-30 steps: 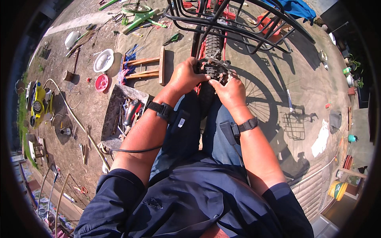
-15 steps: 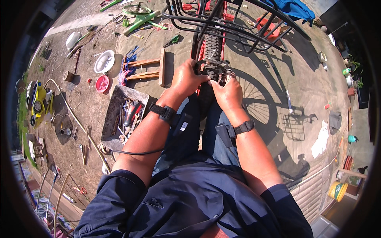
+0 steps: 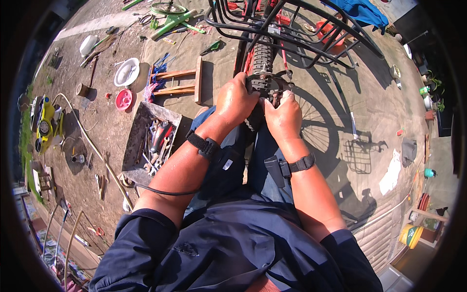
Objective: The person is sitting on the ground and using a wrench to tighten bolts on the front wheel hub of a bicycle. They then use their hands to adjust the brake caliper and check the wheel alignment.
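Observation:
A red bicycle stands before me with its knobby black tyre (image 3: 263, 57) pointing toward me between my knees. Across the tyre sits a dark metal brake (image 3: 279, 81) with curved arms. My left hand (image 3: 237, 100) is closed at the brake's left side, thumb against the tyre's edge; its fingertips are hidden behind the brake. On the other side my right hand (image 3: 284, 117) pinches the brake's right arm between thumb and fingers. The exact small part between those fingers is too small to make out. A black wire carrier (image 3: 296, 46) juts out above the wheel.
Left of my arm lies a metal tray (image 3: 130, 146) with wrenches and a screwdriver. Beyond it are a wooden stool frame (image 3: 198, 80), a white basin (image 3: 127, 72) and a pink bowl (image 3: 124, 100). A red basin (image 3: 331, 33) and blue cloth (image 3: 362, 13) lie behind the carrier.
My right hand has shifted slightly right and down, and the brake's right arm now shows more clearly above it. My left hand stays by the brake's left side. The view has tilted slightly.

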A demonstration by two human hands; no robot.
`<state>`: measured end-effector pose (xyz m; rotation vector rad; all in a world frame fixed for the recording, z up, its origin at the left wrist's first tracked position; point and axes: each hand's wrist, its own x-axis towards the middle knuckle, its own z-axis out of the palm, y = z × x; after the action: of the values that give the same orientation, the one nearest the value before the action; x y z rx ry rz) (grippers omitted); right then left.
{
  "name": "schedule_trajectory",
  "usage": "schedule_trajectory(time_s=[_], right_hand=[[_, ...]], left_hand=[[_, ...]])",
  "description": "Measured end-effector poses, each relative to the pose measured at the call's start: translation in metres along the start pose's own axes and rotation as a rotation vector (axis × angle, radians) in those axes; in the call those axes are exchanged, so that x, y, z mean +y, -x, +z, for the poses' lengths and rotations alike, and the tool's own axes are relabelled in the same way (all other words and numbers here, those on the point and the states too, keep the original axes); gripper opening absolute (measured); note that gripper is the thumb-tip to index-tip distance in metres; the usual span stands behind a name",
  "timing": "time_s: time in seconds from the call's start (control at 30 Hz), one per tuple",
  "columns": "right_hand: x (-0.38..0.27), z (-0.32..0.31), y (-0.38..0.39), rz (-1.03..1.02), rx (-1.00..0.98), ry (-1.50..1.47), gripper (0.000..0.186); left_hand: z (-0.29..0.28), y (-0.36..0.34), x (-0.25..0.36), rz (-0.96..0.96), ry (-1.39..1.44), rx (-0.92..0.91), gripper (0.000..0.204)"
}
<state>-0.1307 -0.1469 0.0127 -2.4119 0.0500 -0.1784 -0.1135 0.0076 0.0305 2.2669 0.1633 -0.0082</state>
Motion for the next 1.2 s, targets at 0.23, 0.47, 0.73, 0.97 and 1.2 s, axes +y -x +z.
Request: schedule_trajectory(time_s=[0.23, 0.47, 0.73, 0.97, 1.2], right_hand=[[0.001, -0.028, 0.027, 0.031, -0.263, -0.313, 0.039], [0.014, -0.029, 0.034, 0.248, -0.465, -1.150, 0.033], [0.020, -0.030, 0.031, 0.356, -0.539, -1.244, 0.037], [0.021, -0.035, 0.031, 0.407, -0.551, -1.263, 0.037], [0.019, -0.035, 0.028, 0.398, -0.576, -1.274, 0.035]], left_hand=[[-0.018, 0.026, 0.000, -0.014, 0.124, -0.150, 0.042], [-0.013, 0.028, -0.004, -0.042, 0.377, -0.125, 0.036], [-0.002, 0.026, -0.015, -0.029, 0.512, -0.095, 0.038], [-0.009, 0.035, 0.006, 0.010, 0.588, -0.145, 0.033], [-0.006, 0.029, 0.000, 0.016, 0.533, -0.126, 0.035]])
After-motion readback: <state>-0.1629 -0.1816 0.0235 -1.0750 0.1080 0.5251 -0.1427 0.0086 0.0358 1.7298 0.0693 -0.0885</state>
